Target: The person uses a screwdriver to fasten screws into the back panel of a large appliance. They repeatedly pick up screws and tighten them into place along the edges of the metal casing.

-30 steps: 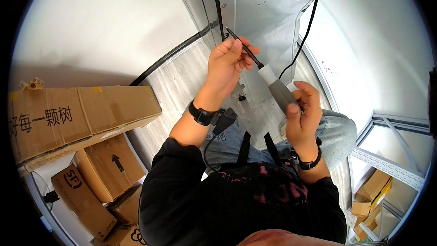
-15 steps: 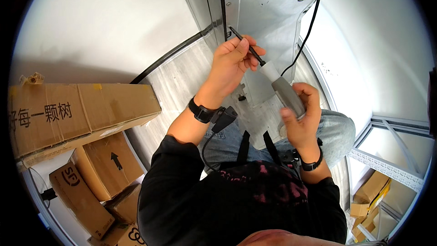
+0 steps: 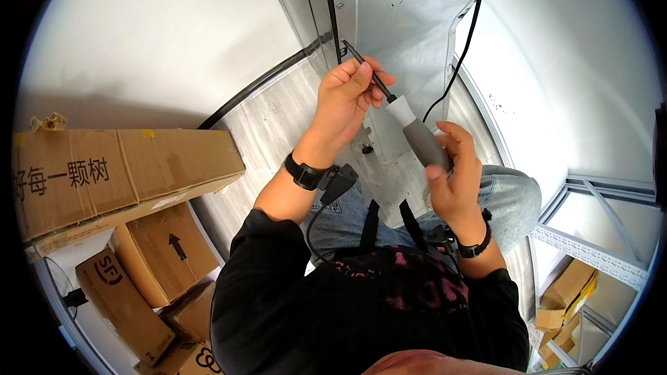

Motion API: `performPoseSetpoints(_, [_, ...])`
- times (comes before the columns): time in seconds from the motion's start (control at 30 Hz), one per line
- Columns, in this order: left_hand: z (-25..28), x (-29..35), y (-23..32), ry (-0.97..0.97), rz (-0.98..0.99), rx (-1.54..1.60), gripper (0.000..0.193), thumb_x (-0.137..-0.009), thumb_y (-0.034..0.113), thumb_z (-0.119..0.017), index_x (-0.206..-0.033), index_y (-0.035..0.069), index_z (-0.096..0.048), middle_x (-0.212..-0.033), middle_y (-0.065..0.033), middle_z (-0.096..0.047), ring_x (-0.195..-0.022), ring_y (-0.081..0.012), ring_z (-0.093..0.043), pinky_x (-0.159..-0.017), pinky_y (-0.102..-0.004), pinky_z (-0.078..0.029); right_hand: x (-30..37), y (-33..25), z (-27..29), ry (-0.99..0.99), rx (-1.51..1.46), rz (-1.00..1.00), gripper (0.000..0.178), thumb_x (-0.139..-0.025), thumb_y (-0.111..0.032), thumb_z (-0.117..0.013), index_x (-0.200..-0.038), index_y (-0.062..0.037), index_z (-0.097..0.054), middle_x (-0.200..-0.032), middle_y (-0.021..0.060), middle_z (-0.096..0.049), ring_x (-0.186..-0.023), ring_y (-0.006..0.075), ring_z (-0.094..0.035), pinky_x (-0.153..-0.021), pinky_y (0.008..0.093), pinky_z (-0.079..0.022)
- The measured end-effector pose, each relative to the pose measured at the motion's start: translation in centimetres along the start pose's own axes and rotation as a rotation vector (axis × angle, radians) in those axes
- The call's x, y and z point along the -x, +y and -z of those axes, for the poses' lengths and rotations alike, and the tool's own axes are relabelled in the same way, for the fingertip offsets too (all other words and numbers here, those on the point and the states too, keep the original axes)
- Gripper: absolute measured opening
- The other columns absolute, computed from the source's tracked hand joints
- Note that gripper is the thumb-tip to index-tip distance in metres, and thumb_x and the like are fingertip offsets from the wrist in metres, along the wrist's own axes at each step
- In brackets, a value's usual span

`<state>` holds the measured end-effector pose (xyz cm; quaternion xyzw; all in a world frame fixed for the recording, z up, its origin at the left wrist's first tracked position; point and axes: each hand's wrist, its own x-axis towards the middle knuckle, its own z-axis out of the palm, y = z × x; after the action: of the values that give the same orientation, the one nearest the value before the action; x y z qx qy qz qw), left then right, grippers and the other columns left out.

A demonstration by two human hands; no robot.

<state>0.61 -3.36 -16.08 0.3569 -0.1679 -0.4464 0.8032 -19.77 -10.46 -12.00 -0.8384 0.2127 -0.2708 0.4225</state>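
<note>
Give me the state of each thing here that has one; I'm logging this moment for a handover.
Screwdriver: held in both hands, tilted, tip up toward the panel.
Left hand: closed around the shaft.
Right hand: gripping the grey handle.
Metal panel: upright, black cable hanging across it.
Long cardboard box: closed, lying on smaller boxes.

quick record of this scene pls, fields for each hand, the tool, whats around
left hand: left hand pinches the dark shaft near the tip
right hand: right hand wraps the grey handle
tool: screwdriver, held between both hands, tip toward the metal panel
cable: black cable hangs in front of the panel
wrists: black band on each
left side: stacked cardboard boxes
right side: metal shelf frame
</note>
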Motion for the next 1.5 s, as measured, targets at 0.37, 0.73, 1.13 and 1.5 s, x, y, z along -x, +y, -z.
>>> performPoseSetpoints(0.37, [-1.0, 1.0, 0.5, 0.029, 0.014, 0.016, 0.019, -0.096, 0.022, -0.050, -0.105, 0.006, -0.057, -0.091, -0.0093, -0.067, -0.066, -0.0083, -0.056, -0.060, -0.0213, -0.044, 0.6, -1.1, -0.2, -0.007, -0.649, -0.501, 0.046, -0.086, -0.020, -0.063, -0.122, -0.0023, -0.041, -0.096, 0.0172, -0.060, -0.068, 0.0163, -0.059, -0.062, 0.0251, -0.047])
performPoseSetpoints(0.73, [-0.1, 0.5, -0.6, 0.078, -0.051, 0.029, 0.014, -0.094, 0.022, -0.056, -0.095, 0.008, -0.059, -0.080, -0.0067, -0.066, -0.064, -0.0075, -0.056, -0.060, -0.0206, -0.046, 0.1, 0.2, -1.4, -0.006, -0.164, 0.016, 0.047, -0.086, -0.022, -0.065, -0.122, -0.0028, -0.040, -0.079, 0.0119, -0.063, -0.068, 0.0188, -0.061, -0.063, 0.0277, -0.047])
performPoseSetpoints(1.13, [-0.4, 0.7, -0.5, 0.039, -0.060, 0.004, 0.016, -0.095, 0.021, -0.052, -0.103, 0.008, -0.057, -0.085, -0.0058, -0.064, -0.067, -0.0088, -0.057, -0.060, -0.0218, -0.045, -0.4, 0.8, 0.8, -0.233, -0.803, -0.429, 0.034, -0.098, -0.026, -0.046, -0.124, -0.0050, -0.039, -0.079, 0.0099, -0.063, -0.052, 0.0073, -0.050, -0.050, 0.0198, -0.042])
performPoseSetpoints(1.5, [-0.4, 0.3, -0.9, 0.080, -0.117, 0.016, 0.012, -0.093, 0.021, -0.055, -0.093, 0.009, -0.056, -0.083, -0.0079, -0.063, -0.066, -0.0109, -0.057, -0.061, -0.0246, -0.043, -0.8, 0.9, 1.2, -0.357, -1.003, -0.496, 0.035, -0.101, -0.031, -0.033, -0.124, -0.0046, -0.037, -0.072, 0.0125, -0.061, -0.045, 0.0114, -0.049, -0.045, 0.0227, -0.042])
